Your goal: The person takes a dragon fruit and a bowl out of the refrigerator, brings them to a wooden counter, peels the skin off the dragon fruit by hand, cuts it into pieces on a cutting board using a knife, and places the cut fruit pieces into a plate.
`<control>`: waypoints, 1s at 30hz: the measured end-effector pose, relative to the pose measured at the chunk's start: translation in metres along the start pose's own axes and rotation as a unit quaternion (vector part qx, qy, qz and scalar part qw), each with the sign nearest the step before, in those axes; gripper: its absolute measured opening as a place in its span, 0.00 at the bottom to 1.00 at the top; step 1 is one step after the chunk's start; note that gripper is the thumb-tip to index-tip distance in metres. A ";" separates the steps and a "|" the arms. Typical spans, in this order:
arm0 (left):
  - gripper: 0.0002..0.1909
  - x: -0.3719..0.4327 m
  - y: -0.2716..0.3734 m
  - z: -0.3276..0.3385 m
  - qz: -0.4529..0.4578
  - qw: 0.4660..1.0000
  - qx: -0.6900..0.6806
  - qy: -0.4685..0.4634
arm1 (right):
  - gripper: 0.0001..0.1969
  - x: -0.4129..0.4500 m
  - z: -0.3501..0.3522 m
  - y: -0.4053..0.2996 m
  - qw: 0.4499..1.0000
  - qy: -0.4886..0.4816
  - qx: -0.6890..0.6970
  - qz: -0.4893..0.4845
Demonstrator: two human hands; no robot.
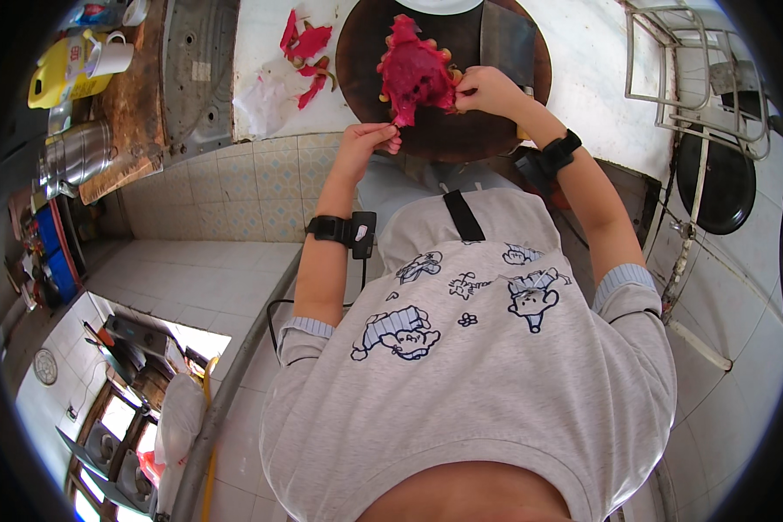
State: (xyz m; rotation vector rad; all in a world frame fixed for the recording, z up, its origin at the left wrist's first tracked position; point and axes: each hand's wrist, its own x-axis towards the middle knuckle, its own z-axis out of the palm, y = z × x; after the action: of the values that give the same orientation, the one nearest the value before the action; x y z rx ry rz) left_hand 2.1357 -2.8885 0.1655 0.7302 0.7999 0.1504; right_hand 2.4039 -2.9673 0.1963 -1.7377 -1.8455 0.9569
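A dragon fruit's red peel (417,72), spread out with its inner side up, is over the round dark wooden chopping board (444,140). My left hand (368,145) pinches the peel's lower left tip between thumb and fingers at the board's near edge. With its fingertips, my right hand (489,94) grips the peel's right edge. A cleaver (507,42) lies on the board's right side, its handle partly hidden behind my right wrist. Part of a white plate (440,5) shows at the board's far edge. Torn pieces of red peel (312,42) lie on the white counter left of the board.
A crumpled clear plastic bag (262,104) is on the counter at left. Further left, a wooden board (127,98) holds a white mug (109,55), a yellow jug (55,75) and a metal container (78,153). A metal rack (665,59) stands at the right.
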 end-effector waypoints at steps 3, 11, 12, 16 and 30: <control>0.07 -0.001 0.003 0.001 0.000 1.000 0.002 -0.004 | 0.09 0.001 -0.005 0.003 1.000 -0.007 -0.008 0.000; 0.07 0.000 0.001 0.000 -0.003 1.000 -0.028 -0.008 | 0.08 0.002 -0.022 0.000 0.999 -0.008 0.033 0.018; 0.07 0.001 0.000 0.000 -0.003 1.000 -0.029 -0.011 | 0.07 0.002 -0.025 0.000 1.000 -0.001 0.025 0.002; 0.08 0.001 -0.002 -0.001 -0.004 1.000 -0.023 -0.014 | 0.07 0.002 -0.039 0.001 0.993 -0.027 0.083 0.083; 0.09 0.006 -0.010 -0.012 0.040 0.993 -0.107 -0.030 | 0.09 0.055 -0.063 -0.008 0.976 -0.108 0.154 0.106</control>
State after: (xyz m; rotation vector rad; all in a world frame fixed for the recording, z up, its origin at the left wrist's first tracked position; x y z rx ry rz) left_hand 2.1300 -2.8873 0.1494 0.5607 0.6851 0.2817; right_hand 2.4370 -2.9009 0.2367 -1.7139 -1.5493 1.4823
